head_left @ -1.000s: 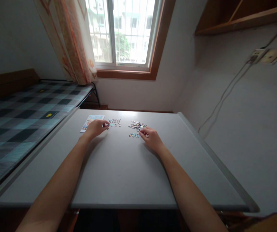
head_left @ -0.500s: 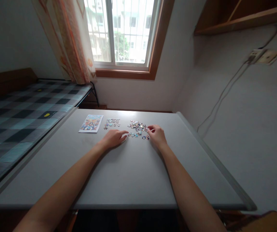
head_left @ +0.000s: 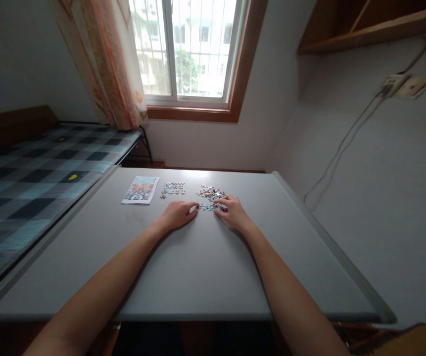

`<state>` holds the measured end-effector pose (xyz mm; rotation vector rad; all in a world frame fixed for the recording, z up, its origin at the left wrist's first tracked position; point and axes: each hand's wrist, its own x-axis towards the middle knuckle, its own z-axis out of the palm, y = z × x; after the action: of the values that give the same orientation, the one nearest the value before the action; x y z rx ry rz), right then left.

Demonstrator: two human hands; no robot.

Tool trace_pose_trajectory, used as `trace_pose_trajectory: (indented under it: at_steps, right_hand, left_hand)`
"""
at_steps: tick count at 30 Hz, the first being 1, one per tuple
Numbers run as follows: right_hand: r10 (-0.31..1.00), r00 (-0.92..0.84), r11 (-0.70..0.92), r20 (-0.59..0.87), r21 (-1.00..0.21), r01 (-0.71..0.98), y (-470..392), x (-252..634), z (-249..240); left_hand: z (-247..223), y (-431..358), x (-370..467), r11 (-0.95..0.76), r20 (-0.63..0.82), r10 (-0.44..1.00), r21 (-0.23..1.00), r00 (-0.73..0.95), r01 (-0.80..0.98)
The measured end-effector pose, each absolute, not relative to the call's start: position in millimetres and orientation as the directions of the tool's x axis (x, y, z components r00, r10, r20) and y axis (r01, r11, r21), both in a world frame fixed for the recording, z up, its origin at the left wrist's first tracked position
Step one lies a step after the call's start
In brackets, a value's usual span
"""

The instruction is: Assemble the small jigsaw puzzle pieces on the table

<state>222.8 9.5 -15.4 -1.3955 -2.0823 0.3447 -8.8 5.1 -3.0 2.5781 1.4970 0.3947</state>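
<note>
Small star-like puzzle pieces lie on the white table (head_left: 198, 267). A dense pile (head_left: 213, 192) sits beyond my hands, with a short row of pieces (head_left: 207, 207) just nearer to me. My left hand (head_left: 179, 213) rests at the row's left end, thumb and forefinger apart, nothing seen between them. My right hand (head_left: 233, 211) is at the row's right end, fingers apart over a few dark pieces; no piece shows in its grasp. Further left is a partly filled block of pieces (head_left: 173, 189), beside a colourful picture sheet (head_left: 141, 190).
A bed with a checked cover (head_left: 97, 155) stands along the table's left side. Behind the table are a window (head_left: 198, 54) and a curtain (head_left: 112, 74). A cable (head_left: 341, 146) hangs from a socket on the right wall, below a wooden shelf (head_left: 376, 37).
My right hand has moved left and slightly nearer, from the pile's right edge to the row's right end, now covering part of the dark pieces. My left hand has shifted very slightly right.
</note>
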Motion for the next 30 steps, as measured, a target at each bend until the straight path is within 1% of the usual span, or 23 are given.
trace_pose_trajectory:
  at_steps: [9,12,14,16,19,25,30]
  right_hand:
    - [0.859,-0.326,0.497,0.394,-0.491,0.716,6.9,216.5,-19.6]
    - [0.87,-0.257,0.455,0.42,-0.486,0.746,9.8,219.3,-18.4]
    - [0.891,-0.161,0.378,0.424,-0.496,0.782,12.9,224.9,-15.3]
    - [0.919,-0.075,0.29,0.388,-0.532,0.796,15.4,232.8,-10.6]
    - [0.965,-0.013,0.169,0.263,-0.581,0.796,16.5,245.3,-2.6]
    - [0.989,-0.087,0.143,0.12,-0.617,0.774,13.1,255.5,6.7]
    - [0.989,-0.079,0.141,0.129,-0.593,0.793,11.7,252.2,7.3]
  left_hand:
    - [-4.6,5.9,-8.6,-0.481,0.164,0.877,0.273,0.452,0.833]
    - [-4.7,6.2,-9.0,-0.48,0.161,0.877,0.28,0.452,0.831]
    - [-4.8,6.5,-9.4,-0.483,0.163,0.876,0.282,0.454,0.829]
    - [-4.7,6.7,-9.6,-0.483,0.166,0.876,0.284,0.453,0.829]
    - [-4.1,6.6,-9.6,-0.482,0.162,0.876,0.29,0.454,0.827]
    - [-2.7,5.5,-9.4,-0.48,0.16,0.877,0.299,0.452,0.825]
    - [-3.0,5.5,-9.3,-0.478,0.166,0.878,0.293,0.448,0.828]
